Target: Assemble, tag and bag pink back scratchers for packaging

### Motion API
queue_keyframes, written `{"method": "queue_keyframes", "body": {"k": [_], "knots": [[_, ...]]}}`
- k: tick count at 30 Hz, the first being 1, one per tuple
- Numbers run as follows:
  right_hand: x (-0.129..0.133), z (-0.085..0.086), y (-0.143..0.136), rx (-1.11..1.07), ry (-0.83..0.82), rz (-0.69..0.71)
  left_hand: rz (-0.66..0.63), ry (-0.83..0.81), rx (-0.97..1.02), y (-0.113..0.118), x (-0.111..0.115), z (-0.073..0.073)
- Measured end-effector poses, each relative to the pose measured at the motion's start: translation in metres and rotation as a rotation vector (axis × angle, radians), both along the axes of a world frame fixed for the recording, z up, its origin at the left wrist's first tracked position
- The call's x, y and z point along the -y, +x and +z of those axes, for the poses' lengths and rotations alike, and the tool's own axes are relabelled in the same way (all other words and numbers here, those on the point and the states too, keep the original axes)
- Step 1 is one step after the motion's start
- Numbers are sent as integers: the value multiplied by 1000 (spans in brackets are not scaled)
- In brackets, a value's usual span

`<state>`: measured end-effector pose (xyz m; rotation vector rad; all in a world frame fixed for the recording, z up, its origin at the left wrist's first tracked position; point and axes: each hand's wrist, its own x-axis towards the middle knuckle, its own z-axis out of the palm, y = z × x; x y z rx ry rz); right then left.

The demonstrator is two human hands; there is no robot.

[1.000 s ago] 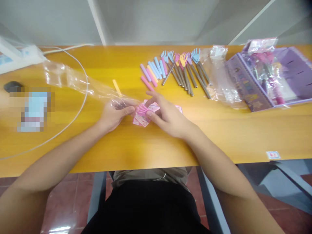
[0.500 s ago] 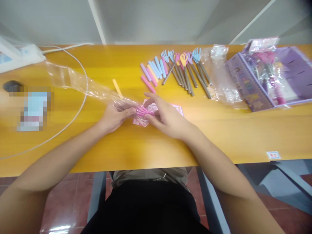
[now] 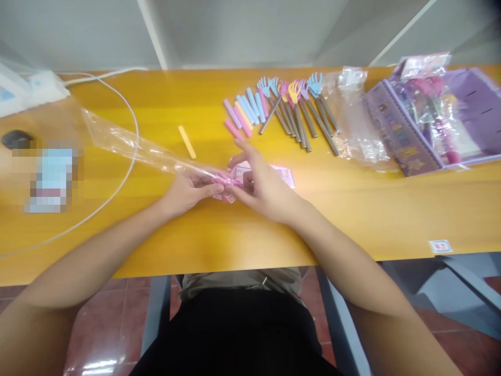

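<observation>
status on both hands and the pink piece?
Left hand pinching clear bag mouth. Right hand pinching pink hand-shaped piece at the opening. Pink card underneath; nothing blocking.

Under my bare left hand [image 3: 183, 192] a long clear plastic sleeve [image 3: 129, 146] looks thin, glossy and crinkled. My right hand [image 3: 266, 188] rests on a pink printed paper card [image 3: 284, 175], matt, on the smooth, lightly shiny yellow wooden tabletop [image 3: 250, 230]. Beyond the card lie pastel plastic hand-shaped sticks with dull grey metal-looking shafts [image 3: 303, 112] and matt pastel plastic caps [image 3: 245, 109].
</observation>
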<state>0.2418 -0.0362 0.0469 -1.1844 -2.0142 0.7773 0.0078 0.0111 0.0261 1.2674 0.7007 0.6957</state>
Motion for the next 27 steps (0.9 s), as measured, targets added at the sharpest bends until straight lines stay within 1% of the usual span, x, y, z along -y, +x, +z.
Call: {"method": "queue_keyframes", "body": {"k": [2, 6, 8, 10, 13, 17, 19, 22, 24, 27], "knots": [[-1, 2, 1, 8, -8, -24, 62, 11, 17, 1, 0, -2], [-4, 4, 9, 37, -47, -111, 311, 2, 205, 1, -6, -4], [-6, 1, 12, 52, -61, -159, 369, -19, 272, 0, -11, -3], [-8, -2, 13, 57, -57, -183, 377, -22, 267, -1, -14, -1], [-7, -4, 12, 31, -39, -152, 347, -7, 199, -1, -12, -2], [-2, 0, 8, -21, -39, -94, 249, 2, 82, -1, -4, -5], [1, 4, 4, -32, -41, -75, 186, 13, 26, -1, -1, -4], [2, 6, 0, -23, -44, -50, 92, -7, 25, 0, 0, 0], [2, 6, -2, -16, -44, -37, 100, 26, 38, 0, -1, 2], [1, 1, -3, -24, -28, -19, 155, 123, -12, 0, -1, 1]]}}
